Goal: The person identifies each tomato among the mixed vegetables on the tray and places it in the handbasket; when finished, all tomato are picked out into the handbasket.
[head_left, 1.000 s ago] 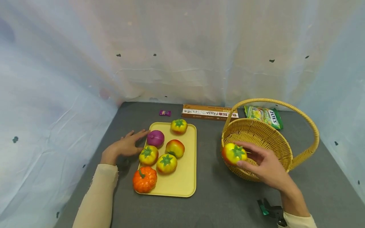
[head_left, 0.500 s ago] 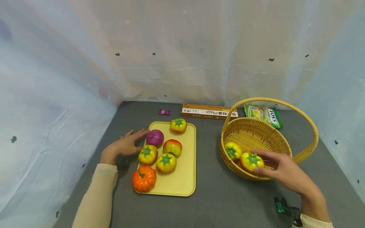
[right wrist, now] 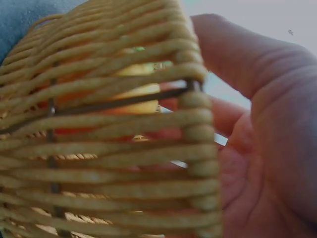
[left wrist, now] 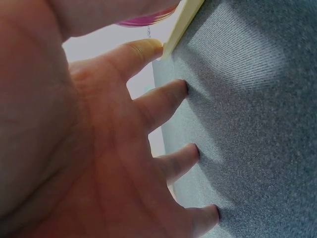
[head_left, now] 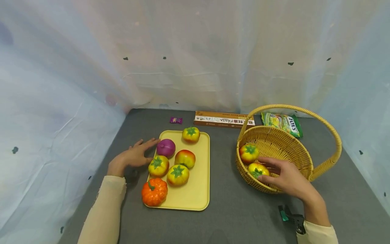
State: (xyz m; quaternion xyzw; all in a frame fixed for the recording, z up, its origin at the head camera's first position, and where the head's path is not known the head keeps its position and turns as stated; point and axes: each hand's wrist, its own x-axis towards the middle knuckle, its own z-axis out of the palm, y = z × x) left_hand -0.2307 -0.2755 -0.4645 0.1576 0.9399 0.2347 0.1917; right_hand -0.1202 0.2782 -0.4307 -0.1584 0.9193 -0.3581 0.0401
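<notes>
My right hand (head_left: 287, 176) reaches over the front rim of the wicker basket (head_left: 275, 135), thumb and fingers around a yellow-red toy persimmon (head_left: 257, 169) low inside it. Another persimmon (head_left: 248, 154) lies against the basket's left wall. In the right wrist view the basket's weave (right wrist: 114, 158) covers most of the fruit and fingertips. My left hand (head_left: 134, 156) is spread at the left edge of the yellow tray (head_left: 195, 193), its index fingertip (left wrist: 154, 48) at the rim, other fingertips on the grey cloth. Beside it are a purple onion-like toy (head_left: 166, 148) and a persimmon (head_left: 158, 166).
The tray also bears an orange pumpkin (head_left: 154, 192) and several persimmons (head_left: 178, 175). Behind it lie a small purple packet (head_left: 176, 120) and a pasta box (head_left: 223, 119). A green snack bag (head_left: 283, 124) sits behind the basket, whose tall handle (head_left: 330, 125) arches over it.
My right hand has brought its persimmon down into the basket, then shifted left with it. The other persimmon there has rolled slightly backward. My left hand has stayed put.
</notes>
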